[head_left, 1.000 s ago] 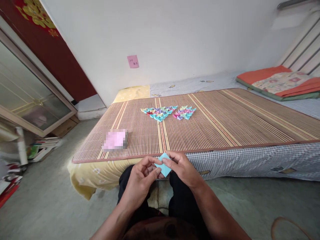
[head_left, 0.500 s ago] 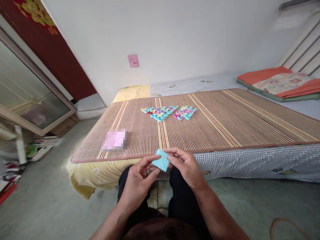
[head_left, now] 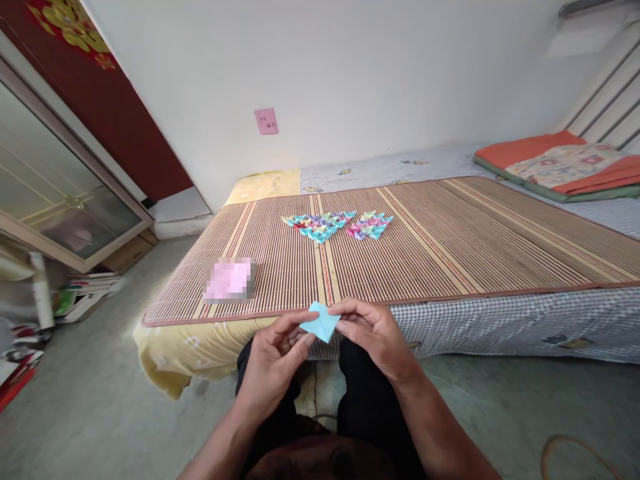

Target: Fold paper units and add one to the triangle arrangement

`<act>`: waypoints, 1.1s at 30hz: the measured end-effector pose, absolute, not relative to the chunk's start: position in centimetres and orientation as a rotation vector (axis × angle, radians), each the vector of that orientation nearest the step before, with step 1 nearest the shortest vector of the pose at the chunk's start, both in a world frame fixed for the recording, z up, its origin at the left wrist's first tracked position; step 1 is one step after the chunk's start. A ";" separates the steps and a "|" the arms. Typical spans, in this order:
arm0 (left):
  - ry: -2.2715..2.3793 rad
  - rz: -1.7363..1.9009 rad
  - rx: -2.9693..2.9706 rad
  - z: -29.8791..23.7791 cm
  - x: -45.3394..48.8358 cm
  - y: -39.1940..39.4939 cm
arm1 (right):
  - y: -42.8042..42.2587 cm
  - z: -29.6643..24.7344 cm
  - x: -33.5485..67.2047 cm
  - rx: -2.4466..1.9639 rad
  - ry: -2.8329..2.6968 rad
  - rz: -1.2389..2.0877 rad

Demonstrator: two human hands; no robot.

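Both hands pinch a small light blue folded paper point(head_left: 320, 323) in front of my knees, just below the near edge of the bed. My left hand point(head_left: 273, 363) grips its left corner with thumb and fingers closed. My right hand point(head_left: 373, 333) pinches the right corner from above. Farther back on the striped bamboo mat point(head_left: 450, 247) lie two clusters of small folded paper pieces, one mostly blue and red point(head_left: 319, 225), the other pink and teal point(head_left: 370, 225).
A pink pad point(head_left: 229, 279) rests at the mat's near left corner. An orange folded quilt point(head_left: 560, 163) lies at the bed's far right. A pink note point(head_left: 267, 121) sticks to the white wall. Books point(head_left: 85, 293) and a glass-fronted cabinet point(head_left: 55, 193) stand at left.
The blue paper has been turned and lifted slightly; it now shows a wider, flatter diamond shape. Both hands rose a little toward the bed's edge.
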State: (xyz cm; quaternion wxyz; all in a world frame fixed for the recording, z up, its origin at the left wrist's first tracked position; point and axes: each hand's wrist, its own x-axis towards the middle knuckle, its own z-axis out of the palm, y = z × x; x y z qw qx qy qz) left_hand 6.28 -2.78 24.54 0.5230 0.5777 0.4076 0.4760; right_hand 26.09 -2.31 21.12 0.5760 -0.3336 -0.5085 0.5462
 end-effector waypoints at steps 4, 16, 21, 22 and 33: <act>1.020 1.155 1.401 24.6 6.5 -2.9 | -2.2 21.0 26.1 -0.782 -1.212 1.243; 1.171 1.171 1.472 24.2 6.9 -3.1 | -2.6 21.4 24.9 -0.806 -1.249 1.105; 1.172 1.209 1.485 24.1 7.1 -3.2 | -2.6 20.8 24.5 -0.818 -1.269 1.013; 1.172 1.224 1.474 24.0 7.1 -3.2 | -2.6 20.8 24.4 -0.822 -1.278 1.000; 1.218 1.320 1.309 23.4 7.6 -3.4 | -3.1 20.6 23.5 -0.862 -1.311 0.952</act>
